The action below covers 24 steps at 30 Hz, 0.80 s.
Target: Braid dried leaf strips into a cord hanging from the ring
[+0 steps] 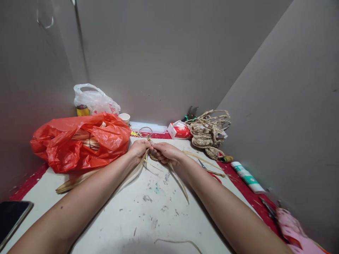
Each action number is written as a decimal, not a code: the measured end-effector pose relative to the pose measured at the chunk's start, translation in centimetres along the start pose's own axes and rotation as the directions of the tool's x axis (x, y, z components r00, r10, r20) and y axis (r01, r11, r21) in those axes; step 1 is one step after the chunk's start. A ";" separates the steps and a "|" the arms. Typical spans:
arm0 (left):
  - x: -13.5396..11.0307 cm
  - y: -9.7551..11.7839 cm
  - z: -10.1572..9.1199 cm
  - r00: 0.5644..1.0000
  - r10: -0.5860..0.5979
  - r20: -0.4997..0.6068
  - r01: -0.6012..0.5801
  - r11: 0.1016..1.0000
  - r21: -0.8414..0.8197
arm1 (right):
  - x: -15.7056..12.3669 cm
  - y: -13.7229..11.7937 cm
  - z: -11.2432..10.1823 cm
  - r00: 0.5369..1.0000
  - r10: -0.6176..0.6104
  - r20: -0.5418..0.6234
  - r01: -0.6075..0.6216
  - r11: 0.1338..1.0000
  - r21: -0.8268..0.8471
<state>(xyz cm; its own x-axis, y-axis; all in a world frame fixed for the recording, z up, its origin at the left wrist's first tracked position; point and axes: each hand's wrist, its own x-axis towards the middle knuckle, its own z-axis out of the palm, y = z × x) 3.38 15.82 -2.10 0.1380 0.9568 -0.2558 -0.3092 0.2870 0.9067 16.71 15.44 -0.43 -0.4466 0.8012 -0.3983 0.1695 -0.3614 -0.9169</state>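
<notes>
Both hands meet over the far middle of the white board. My left hand (138,149) is closed on pale dried plant-fibre strips (135,173), whose loose ends trail toward me. Close against it, my right hand (167,151) pinches the same braided work, with another flat strip (182,184) hanging below its palm. A short twisted piece (149,139) shows between the fingertips. Just beyond it stands a thin round ring (145,132); whether the two are joined I cannot tell. The exact grip of the fingers is partly hidden.
A red plastic bag (60,141) holding fibre bundles lies left, near a white cup (124,118). To the right are braided rope coils (202,135), a tissue pack (181,130), scissors (214,176) and a white-green roll (247,177). A phone (13,218) lies front left.
</notes>
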 end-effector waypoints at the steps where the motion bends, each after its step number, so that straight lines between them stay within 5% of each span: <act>1: -0.1 0.0 0.0 1.000 0.005 0.010 -0.005 1.000 0.009 | 0.0 0.0 -0.2 0.999 0.010 0.038 -0.010 1.000 0.023; 4: -0.4 0.3 0.0 0.997 0.012 0.073 -0.017 0.997 0.074 | 0.0 0.1 -0.4 0.997 0.009 0.074 -0.016 0.995 0.102; 11: -0.7 1.1 -0.4 0.985 0.057 0.165 -0.097 0.965 0.242 | 0.0 0.4 0.3 0.993 -0.066 -0.095 0.071 0.996 0.053; 17: -0.4 1.3 -1.0 0.922 0.285 0.263 -0.388 0.684 0.618 | 0.1 0.5 1.0 0.969 -0.084 -0.234 0.083 0.996 -0.014; 24: -0.8 2.3 -1.0 0.914 0.181 0.363 -0.396 0.584 0.709 | 0.0 0.5 1.5 0.954 -0.061 -0.293 0.066 0.998 0.006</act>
<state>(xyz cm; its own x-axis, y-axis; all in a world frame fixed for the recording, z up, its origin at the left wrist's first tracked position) 1.60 15.73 -0.16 0.4116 0.9099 0.0515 0.4315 -0.2443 0.8684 15.49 14.55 -0.86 -0.1789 0.9264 -0.3312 0.1340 -0.3105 -0.9411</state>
